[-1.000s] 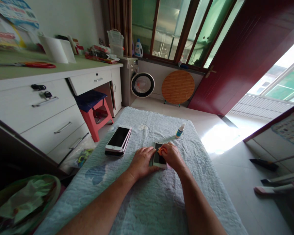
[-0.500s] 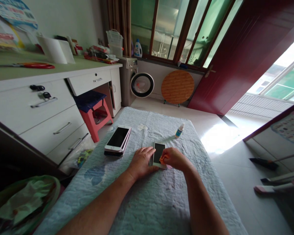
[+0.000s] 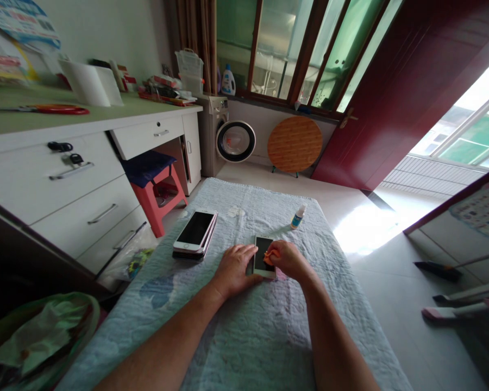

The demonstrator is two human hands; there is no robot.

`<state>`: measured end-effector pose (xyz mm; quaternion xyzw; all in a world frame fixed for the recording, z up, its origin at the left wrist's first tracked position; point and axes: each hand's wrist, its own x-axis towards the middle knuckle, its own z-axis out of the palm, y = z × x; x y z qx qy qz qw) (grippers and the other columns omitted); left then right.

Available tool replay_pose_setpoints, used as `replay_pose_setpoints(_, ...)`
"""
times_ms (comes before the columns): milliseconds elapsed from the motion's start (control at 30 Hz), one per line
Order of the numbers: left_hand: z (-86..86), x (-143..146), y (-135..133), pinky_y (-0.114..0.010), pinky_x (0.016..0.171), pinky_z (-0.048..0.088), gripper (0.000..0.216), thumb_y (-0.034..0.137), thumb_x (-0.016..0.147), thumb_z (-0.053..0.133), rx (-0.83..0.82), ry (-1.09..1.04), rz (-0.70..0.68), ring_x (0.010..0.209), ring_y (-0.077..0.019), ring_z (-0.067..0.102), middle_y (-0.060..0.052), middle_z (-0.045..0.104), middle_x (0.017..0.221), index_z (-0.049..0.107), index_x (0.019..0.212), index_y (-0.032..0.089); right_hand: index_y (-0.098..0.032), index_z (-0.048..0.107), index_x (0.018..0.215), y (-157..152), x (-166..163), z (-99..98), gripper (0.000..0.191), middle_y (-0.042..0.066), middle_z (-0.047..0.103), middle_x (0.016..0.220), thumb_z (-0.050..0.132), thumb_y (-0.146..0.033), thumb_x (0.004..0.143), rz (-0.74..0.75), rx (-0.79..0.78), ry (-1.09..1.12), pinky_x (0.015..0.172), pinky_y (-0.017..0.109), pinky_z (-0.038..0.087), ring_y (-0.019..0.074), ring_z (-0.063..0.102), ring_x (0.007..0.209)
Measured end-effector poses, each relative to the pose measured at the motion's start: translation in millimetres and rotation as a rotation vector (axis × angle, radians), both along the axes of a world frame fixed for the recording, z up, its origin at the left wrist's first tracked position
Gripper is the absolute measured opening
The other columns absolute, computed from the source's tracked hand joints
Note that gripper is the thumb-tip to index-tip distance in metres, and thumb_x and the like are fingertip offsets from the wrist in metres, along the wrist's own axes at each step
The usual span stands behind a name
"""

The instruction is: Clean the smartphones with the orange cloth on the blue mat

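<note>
A white smartphone point(image 3: 260, 262) with a dark screen lies flat on the quilted cover in front of me. My left hand point(image 3: 235, 270) holds it along its left side, fingertips at the upper left edge and thumb by the bottom edge. An orange cloth point(image 3: 271, 256) is pinched in the closed fingers of my right hand point(image 3: 289, 258) and presses on the screen's right side. Left of my hands lies a stack of phones point(image 3: 195, 231), a white one on top. Beyond my right hand a small spray bottle point(image 3: 297, 218) stands upright.
The pale blue quilted cover point(image 3: 244, 336) spreads over the low surface. A red stool point(image 3: 157, 201) stands by the white desk point(image 3: 142, 133) at left. A bin point(image 3: 92, 320) with a plastic bag is at lower left. An open washing machine point(image 3: 215, 130) stands behind.
My right hand has moved slightly up the screen with the orange cloth. My left hand stays at the phone's left side.
</note>
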<state>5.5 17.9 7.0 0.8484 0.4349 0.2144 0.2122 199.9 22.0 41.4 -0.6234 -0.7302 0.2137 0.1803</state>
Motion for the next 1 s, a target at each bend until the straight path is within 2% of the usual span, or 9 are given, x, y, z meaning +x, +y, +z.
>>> replay_pose_setpoints(133,-0.5,0.5,0.4,-0.044,0.106,0.036,0.074,0.058,0.070,0.073,0.009,-0.021,-0.002,0.123,-0.0317,0.050,-0.009,0.057,0.135,0.053,0.131,0.021,-0.017,0.072,0.081,8.4,-2.7,-13.7,0.018,0.004,0.068,0.080,0.056,-0.013,0.074,-0.081,0.136,0.003,0.069,0.023,0.040,0.0147,0.058,0.074)
replay_pose_setpoints(400,5.4,1.3,-0.5,-0.043,0.103,0.039,0.067,0.053,0.070,0.074,0.021,-0.032,-0.013,0.118,-0.0315,0.053,-0.007,0.061,0.129,0.056,0.128,0.023,-0.016,0.070,0.089,22.2,-6.4,-33.1,0.021,0.006,0.064,0.086,0.051,-0.020,0.083,-0.211,0.255,0.057,0.073,0.025,0.041,0.0157,0.057,0.077)
replay_pose_setpoints(600,3.1,1.1,0.1,-0.044,0.104,0.038,0.072,0.053,0.069,0.076,0.014,-0.008,-0.008,0.119,-0.0323,0.051,-0.009,0.059,0.132,0.055,0.130,0.020,-0.016,0.070,0.092,25.6,-6.7,-35.8,0.023,0.006,0.062,0.085,0.049,-0.025,0.085,-0.269,0.291,0.088,0.073,0.025,0.042,0.0164,0.057,0.077)
replay_pose_setpoints(1000,1.0,1.4,0.5,-0.044,0.105,0.038,0.073,0.049,0.069,0.077,0.019,0.016,0.000,0.120,-0.0321,0.050,-0.009,0.058,0.134,0.055,0.131,0.018,-0.016,0.070,0.092,31.7,-7.3,-37.5,0.024,0.007,0.064,0.091,0.048,-0.022,0.086,-0.274,0.335,0.158,0.079,0.026,0.043,0.0175,0.058,0.084)
